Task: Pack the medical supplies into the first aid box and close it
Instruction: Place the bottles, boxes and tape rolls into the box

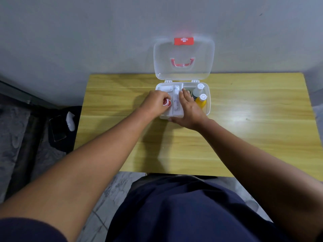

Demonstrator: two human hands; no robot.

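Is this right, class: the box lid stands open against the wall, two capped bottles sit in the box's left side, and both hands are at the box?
Not quite. The head view shows the two bottles on the right side of the box, not the left. The lid is open against the wall, and the left hand and right hand are at the box.

A table [244, 137] with a yellow-green wood-grain top is seen set against a pale wall. Only one thing is carried on it: a clear plastic first aid box [208, 105], placed near the far edge, about midway along. Its lid [184, 49] is raised upright against the wall. Beside the table's left edge, a dark flat device [57, 128] and a small white object [70, 121] are seen lower down.
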